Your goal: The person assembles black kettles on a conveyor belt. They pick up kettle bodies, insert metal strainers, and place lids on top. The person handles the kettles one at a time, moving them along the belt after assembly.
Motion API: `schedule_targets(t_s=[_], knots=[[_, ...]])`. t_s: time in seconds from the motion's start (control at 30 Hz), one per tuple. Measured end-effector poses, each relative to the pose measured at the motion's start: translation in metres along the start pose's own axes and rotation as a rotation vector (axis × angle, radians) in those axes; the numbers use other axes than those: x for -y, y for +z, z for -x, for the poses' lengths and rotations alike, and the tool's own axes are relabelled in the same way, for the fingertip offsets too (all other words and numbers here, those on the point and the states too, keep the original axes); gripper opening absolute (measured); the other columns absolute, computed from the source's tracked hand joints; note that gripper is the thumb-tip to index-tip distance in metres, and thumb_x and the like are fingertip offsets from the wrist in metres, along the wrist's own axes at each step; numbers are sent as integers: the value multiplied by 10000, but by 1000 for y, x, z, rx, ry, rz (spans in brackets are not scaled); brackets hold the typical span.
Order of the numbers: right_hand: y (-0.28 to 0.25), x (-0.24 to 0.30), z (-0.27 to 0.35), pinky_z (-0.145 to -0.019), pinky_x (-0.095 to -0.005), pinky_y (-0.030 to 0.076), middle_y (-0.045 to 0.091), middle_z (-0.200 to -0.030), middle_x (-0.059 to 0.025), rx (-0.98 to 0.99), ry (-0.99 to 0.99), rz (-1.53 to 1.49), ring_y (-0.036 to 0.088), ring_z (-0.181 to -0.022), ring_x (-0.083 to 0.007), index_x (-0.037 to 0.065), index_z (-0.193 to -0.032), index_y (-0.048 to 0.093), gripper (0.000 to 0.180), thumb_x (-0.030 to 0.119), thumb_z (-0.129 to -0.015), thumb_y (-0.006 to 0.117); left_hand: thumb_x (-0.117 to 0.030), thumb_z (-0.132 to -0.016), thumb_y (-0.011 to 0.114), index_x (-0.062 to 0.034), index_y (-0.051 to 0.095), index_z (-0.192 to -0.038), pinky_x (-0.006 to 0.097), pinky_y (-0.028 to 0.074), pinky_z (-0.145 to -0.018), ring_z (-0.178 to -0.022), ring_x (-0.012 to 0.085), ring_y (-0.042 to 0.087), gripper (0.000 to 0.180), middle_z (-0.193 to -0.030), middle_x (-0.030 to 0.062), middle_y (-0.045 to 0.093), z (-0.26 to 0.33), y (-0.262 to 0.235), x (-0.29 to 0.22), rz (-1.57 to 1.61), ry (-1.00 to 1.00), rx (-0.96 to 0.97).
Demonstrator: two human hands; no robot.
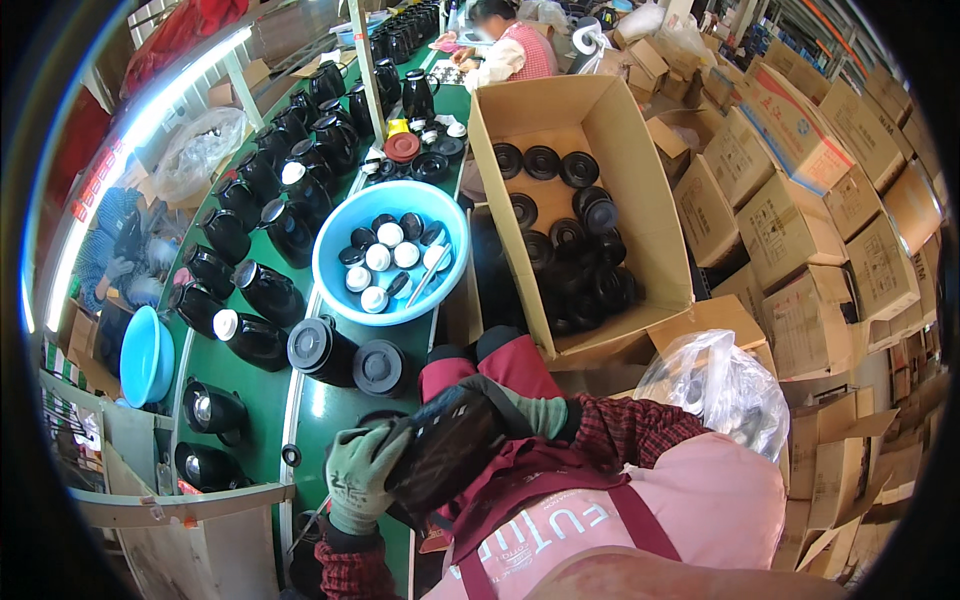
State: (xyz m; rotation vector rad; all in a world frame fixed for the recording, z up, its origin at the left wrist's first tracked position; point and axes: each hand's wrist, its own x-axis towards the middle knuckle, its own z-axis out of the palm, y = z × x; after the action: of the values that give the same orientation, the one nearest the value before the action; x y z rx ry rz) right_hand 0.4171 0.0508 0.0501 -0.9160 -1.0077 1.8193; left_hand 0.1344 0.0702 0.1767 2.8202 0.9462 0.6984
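a long green bench (325, 400), with a black jug (445, 450) tilted in two gloved hands beside it.
right of the bench, an open cardboard box (640, 200) shows round black lids (541, 162) inside; a blue basin (335, 270) sits on the bench top. the jug is before the torso, its left end grasped by the left hand (368, 470), its upper right side by the right hand (535, 412), some fingers hidden; small black and white caps (378, 257) fill part of the basin.

The held jug (445, 450) is glossy; the gloves (362, 465), matt cloth; the large basin (334, 245), smooth plastic; the open box (640, 190), matt cardboard; the clear bag (715, 390), crinkled, shiny plastic.
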Motion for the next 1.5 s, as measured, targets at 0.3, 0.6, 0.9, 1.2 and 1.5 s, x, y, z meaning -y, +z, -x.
schedule_targets(t_s=[0.3,0.6,0.9,1.2,1.5], knots=[[14,7,-9,-1226,-428,309,422,-1562,-123,-21,-603,151,427,-1440,-283,46,-1606,283,625,299,-1085,517,-315,-828,790,64,677,-1226,380,535,-982,-1075,259,704,561,-1157,155,733,53,73,20,1011,-727,-306],[29,52,1,-1179,-366,362,483,-1514,-144,-56,-500,370,459,-1409,-257,24,-1525,427,471,261,-1119,447,-278,-831,784,26,680,-1221,382,562,-909,-969,285,710,505,-1108,143,729,100,88,31,1257,-905,-303],[-7,-32,0,-1192,-376,376,480,-1559,-149,-24,-108,-462,507,-1391,-237,-16,-1541,410,544,323,-1116,397,-198,-836,736,19,682,-1257,361,549,-904,-951,297,729,477,-1101,149,725,2,24,-2,403,-417,85],[-48,-51,27,-1182,-408,407,561,-1483,-145,25,-313,-98,549,-1359,-251,19,-1497,458,517,280,-1059,541,-98,-700,816,-23,499,-1489,425,402,-1150,-1369,309,521,853,-1499,187,513,-16,31,-20,820,-395,-47],[-42,-75,44,-1149,-445,453,501,-1497,-216,-43,-487,187,532,-1371,-339,11,-1568,240,949,88,-838,842,-680,-630,841,-241,763,-1042,540,403,-1099,-1266,324,523,607,-1332,79,601,-4,65,-69,-12,-75,-406]])
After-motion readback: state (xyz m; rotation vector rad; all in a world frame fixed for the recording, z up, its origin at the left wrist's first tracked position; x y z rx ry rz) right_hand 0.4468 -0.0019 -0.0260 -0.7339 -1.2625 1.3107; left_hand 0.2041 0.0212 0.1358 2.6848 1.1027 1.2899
